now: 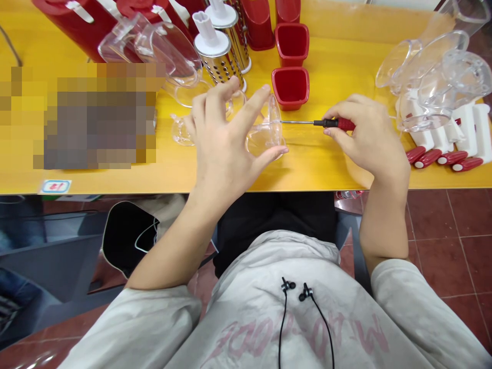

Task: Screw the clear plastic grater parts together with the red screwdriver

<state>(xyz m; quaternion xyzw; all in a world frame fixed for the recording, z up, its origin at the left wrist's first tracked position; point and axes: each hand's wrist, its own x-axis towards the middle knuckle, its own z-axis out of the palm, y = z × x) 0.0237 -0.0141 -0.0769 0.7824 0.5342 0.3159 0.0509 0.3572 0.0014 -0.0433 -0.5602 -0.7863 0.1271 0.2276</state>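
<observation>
My left hand [226, 130] is spread over a clear plastic part [265, 133] that lies on its side on the yellow table, its round mouth facing right. The thumb and fingers span that mouth; whether they press on it is hard to tell. In my right hand [369, 130], closed between thumb and fingers, is a screwdriver [326, 123] with a red and black handle. Its thin metal shaft points left, and the tip reaches into or against the clear part's mouth. Another small clear piece [181, 130] shows left of my left hand.
Red cups [291, 87], perforated metal drums [215, 56] with white tops and red housings [80, 25] stand at the back. Clear plastic parts [426, 87] are piled at right above white cranks [467, 133] with red handles. A blurred-out patch [100, 123] covers the left. The yellow table's [338, 174] front edge is near me.
</observation>
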